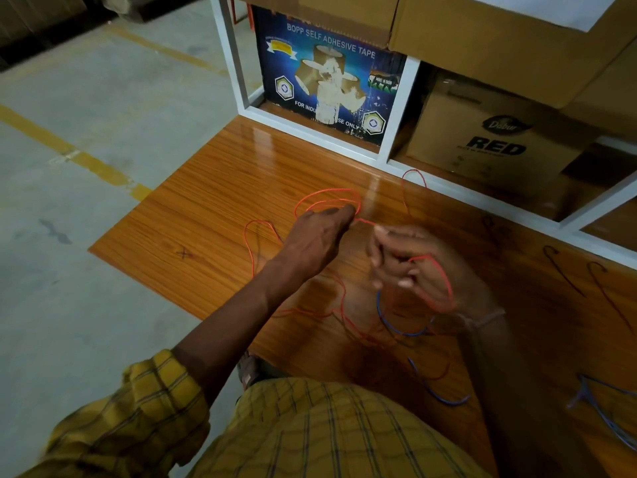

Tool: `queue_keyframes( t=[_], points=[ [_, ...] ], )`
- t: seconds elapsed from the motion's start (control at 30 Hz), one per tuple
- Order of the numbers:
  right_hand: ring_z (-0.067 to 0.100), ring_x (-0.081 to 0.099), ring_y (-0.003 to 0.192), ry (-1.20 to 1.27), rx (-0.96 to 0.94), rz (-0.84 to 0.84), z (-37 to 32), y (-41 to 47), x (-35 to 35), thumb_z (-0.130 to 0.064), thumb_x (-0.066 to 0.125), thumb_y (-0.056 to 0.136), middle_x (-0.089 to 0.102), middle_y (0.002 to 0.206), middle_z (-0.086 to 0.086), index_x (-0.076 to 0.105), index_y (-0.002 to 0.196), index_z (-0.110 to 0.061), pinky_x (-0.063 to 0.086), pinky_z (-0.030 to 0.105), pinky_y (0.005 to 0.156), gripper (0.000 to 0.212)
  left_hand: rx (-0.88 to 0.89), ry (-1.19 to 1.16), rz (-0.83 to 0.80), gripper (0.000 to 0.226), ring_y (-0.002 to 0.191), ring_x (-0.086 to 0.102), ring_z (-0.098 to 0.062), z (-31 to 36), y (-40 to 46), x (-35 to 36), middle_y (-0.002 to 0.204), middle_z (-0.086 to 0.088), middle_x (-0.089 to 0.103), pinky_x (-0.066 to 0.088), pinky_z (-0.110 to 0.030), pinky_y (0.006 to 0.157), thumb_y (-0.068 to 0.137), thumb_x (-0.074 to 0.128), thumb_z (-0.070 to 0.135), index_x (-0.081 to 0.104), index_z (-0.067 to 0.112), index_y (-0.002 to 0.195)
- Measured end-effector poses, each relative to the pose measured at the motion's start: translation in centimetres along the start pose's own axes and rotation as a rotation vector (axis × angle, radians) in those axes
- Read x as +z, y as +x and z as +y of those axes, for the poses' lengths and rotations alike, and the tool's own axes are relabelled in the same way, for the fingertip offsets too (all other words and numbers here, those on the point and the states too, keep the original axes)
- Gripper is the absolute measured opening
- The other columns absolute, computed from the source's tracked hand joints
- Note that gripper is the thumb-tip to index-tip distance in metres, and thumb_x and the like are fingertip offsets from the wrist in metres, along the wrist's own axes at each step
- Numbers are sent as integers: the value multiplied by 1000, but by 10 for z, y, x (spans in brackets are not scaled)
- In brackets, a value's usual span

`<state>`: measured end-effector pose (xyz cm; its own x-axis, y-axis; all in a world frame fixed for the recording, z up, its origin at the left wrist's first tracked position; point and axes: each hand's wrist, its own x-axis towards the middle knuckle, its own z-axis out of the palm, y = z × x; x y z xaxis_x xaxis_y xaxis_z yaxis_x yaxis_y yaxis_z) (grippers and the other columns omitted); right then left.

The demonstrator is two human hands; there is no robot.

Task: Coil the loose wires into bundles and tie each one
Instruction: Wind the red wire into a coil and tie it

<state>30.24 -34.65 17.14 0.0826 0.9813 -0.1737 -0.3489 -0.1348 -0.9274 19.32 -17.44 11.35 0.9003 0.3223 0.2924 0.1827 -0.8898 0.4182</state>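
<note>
Pinching red wire (324,198) near table (193,215) edge, both hands' fingers (344,212) seemingly clamped.

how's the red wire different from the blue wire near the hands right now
The red wire is being worked: the left hand pinches its loops and the right hand has a loop round its fingers; the blue wire lies on the wooden table, gripped by neither hand. Red sprawls in wide loops toward the shelf; blue shows as a shorter arc below the right hand. Both are thin, loose and untied.
</note>
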Motion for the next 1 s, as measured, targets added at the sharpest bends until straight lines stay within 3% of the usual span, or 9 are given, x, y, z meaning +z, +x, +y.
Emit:
queue_keyframes(
  t=[0.2,0.4,0.53,0.6,0.73,0.8,0.87,0.93,1.0],
  points=[
    [19,18,44,166,-8,-6,-28,5,-45,-51,31,96,36,50,3,59,94,5,8,36,48,63,-59,-467,-314,25,64,53,-5,-2,-13,-26,75,9,55,44,-29,66,114,42,27,51,17,93],
    [16,32,53,422,68,100,0,23,-79,-95,20,77,39,63,5,62,107,7,14,26,50,113,-375,-1690,-265,32,44,15,-7,9,-19,-40,61,6,21,15,-21,40,111,35,24,45,18,81],
    [14,29,56,550,135,222,30,28,-79,-102,24,69,39,71,4,59,118,-3,15,23,49,116,-314,-2143,-177,32,44,16,-5,-3,-14,-50,62,9,22,12,-22,43,111,32,28,51,19,88],
    [14,31,55,561,144,302,45,32,-75,-92,33,79,40,71,4,59,111,-7,17,21,46,94,-267,-2197,-133,27,46,17,-5,-4,-12,-51,64,9,25,15,-21,45,111,36,29,51,17,93],
    [6,31,40,193,283,559,65,45,-54,-28,44,106,40,60,-1,49,96,-15,17,15,33,17,-278,-2144,14,26,49,26,-5,3,-9,-41,73,5,49,26,-19,47,113,32,24,53,11,105],
    [4,34,35,16,363,618,74,49,-41,-14,39,108,43,55,-2,50,93,-16,22,13,31,19,-290,-2072,94,30,56,50,-6,7,-3,-39,89,-1,68,45,-19,56,115,27,21,54,8,114],
    [7,39,41,-247,408,590,79,49,-29,-17,41,108,47,56,-3,58,87,-17,26,16,35,26,-273,-2026,142,32,92,73,-18,13,4,-36,122,-16,73,59,-30,87,115,26,17,53,3,125],
    [10,31,43,-404,399,564,79,49,-19,-20,44,107,42,57,-1,64,88,-11,19,16,39,29,-246,-1890,150,30,130,64,-33,15,10,-31,150,-23,55,49,-43,112,115,29,12,44,1,138],
    [9,24,41,-383,374,547,75,48,-12,-24,45,109,37,54,-3,67,91,-5,14,15,40,35,-247,-1462,154,35,144,51,-29,10,14,-24,162,-14,44,41,-45,121,114,34,11,33,2,149]
  ],
)
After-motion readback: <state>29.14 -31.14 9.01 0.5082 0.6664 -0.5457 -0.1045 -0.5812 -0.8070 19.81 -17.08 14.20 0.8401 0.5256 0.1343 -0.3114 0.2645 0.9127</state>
